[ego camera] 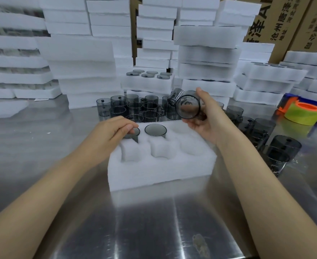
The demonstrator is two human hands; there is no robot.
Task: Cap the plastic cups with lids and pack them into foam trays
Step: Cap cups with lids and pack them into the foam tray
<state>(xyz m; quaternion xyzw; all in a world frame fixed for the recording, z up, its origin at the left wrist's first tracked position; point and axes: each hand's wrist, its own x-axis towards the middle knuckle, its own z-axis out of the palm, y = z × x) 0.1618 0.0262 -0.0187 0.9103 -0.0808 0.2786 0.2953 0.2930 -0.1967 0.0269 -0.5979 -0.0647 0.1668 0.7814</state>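
From the head camera I see a white foam tray [161, 165] on the steel table [154, 221], six round pockets in two rows. The far row holds two smoky capped cups: one in the far-left pocket [133, 132] and one in the far-middle pocket [155, 130]. My left hand [111, 131] rests on the far-left cup, fingers curled around its lid edge. My right hand [208, 116] is raised above the tray's far-right corner, fingers wrapped around another grey cup [188, 107] tilted on its side. Loose cups [133, 107] stand crowded behind the tray, more at the right [282, 146]. Stacked foam trays [83, 58] fill the background, beside a tape roll [303, 114].
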